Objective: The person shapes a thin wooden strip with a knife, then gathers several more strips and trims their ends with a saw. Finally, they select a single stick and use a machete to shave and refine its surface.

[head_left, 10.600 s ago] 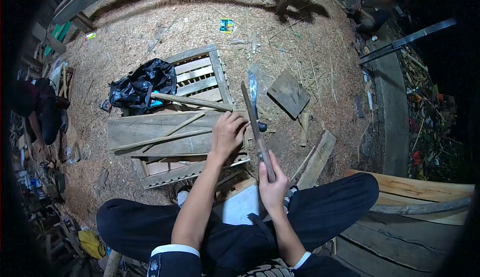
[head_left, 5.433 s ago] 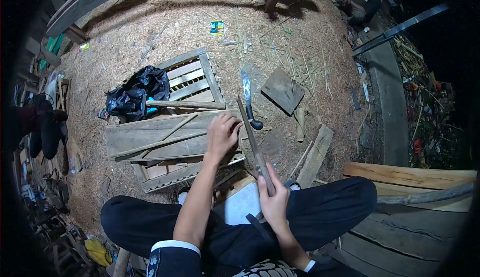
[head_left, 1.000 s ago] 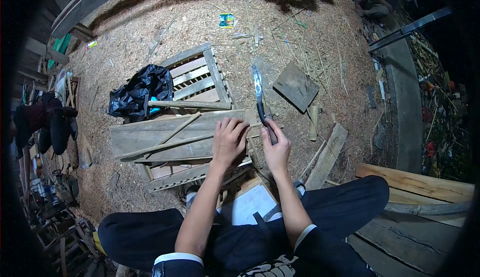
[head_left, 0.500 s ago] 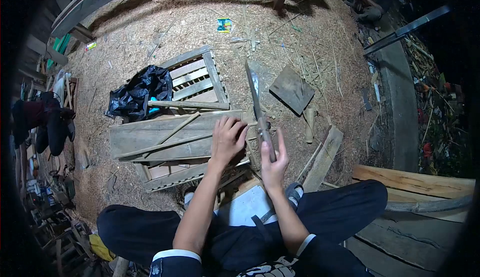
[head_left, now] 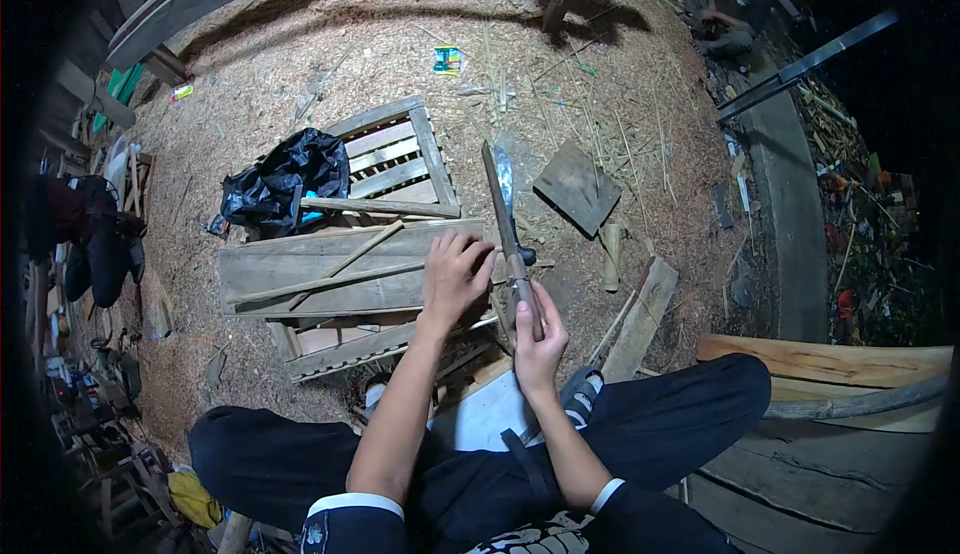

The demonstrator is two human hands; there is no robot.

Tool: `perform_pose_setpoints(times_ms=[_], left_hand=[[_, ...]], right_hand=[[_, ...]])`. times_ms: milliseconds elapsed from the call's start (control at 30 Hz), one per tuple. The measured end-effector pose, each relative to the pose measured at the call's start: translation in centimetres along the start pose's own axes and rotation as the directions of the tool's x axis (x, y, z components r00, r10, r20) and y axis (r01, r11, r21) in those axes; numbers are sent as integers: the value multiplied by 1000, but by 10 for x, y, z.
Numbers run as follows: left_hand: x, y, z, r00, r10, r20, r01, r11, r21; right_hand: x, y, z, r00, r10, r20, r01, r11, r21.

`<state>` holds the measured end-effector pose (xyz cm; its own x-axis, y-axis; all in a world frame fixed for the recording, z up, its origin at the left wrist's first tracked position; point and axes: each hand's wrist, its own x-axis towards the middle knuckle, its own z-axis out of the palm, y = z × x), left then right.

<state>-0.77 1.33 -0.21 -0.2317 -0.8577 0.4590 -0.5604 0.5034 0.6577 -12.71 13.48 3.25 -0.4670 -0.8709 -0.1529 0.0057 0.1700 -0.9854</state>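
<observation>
My right hand (head_left: 540, 339) grips the wooden handle of a long-bladed knife (head_left: 508, 264), its dark narrow blade pointing away from me. Just left of that handle, my left hand (head_left: 455, 279) hovers with fingers loosely bent and apart, and I see nothing in it. Beyond my hands, a shiny blade with a black handle (head_left: 505, 179) shows beside the held blade, partly hidden by it. A square wooden block (head_left: 578, 189) and a wooden mallet-like piece (head_left: 611, 259) lie to the right. Between my legs is a pale flat board (head_left: 485, 409).
A slatted wooden frame (head_left: 432, 149) lies ahead-left, with a black plastic bag (head_left: 290, 179), a wide plank (head_left: 270, 274) and thin sticks on it. More planks (head_left: 820, 364) lie right. A person (head_left: 730, 14) sits far right; another person's dark legs (head_left: 95, 249) show left.
The held knife has shifted slightly left and toward me, its handle turning. The shiny blade and black handle behind it show more. My left hand has barely moved.
</observation>
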Motion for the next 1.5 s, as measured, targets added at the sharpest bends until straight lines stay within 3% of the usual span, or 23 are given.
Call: perform_pose_setpoints(times_ms=[433,533,600,700,900,967,1133,1233,1333,1433,1500], left_hand=[[0,-4,3,999,-19,36,20,999,-28],[1,-1,1,998,-28,47,28,1000,5],[3,-3,2,999,-20,46,20,1000,-3],[2,-2,0,998,-20,64,21,1000,-17],[6,-1,2,998,-47,45,48,999,-24],[3,1,0,996,-40,73,41,999,-13],[4,-3,2,997,-21,71,21,1000,-10],[6,-2,4,998,-36,54,37,999,-14],[5,-1,-1,997,-31,75,32,999,-14],[5,-2,1,998,-22,52,22,1000,-5],[5,-1,3,999,-27,46,28,1000,-15]], right_hand=[[-10,-25,0,998,55,-16,-57,993,-104],[-15,-33,-4,1000,20,6,-19,986,-165],[-34,-38,-15,990,-144,7,140,947,-291],[-31,-47,-7,999,-30,-39,22,981,-193],[-34,-48,-14,999,-39,7,39,968,-247],[-45,-47,-21,1000,-12,-15,9,983,-183],[-19,-48,-8,997,-79,17,80,949,-305],[-48,-52,-24,1000,-19,6,20,969,-245],[-10,-48,3,1000,-22,-4,20,981,-193],[-19,-53,-6,998,-52,39,62,945,-322],[-47,-57,-20,999,-47,16,50,957,-286]])
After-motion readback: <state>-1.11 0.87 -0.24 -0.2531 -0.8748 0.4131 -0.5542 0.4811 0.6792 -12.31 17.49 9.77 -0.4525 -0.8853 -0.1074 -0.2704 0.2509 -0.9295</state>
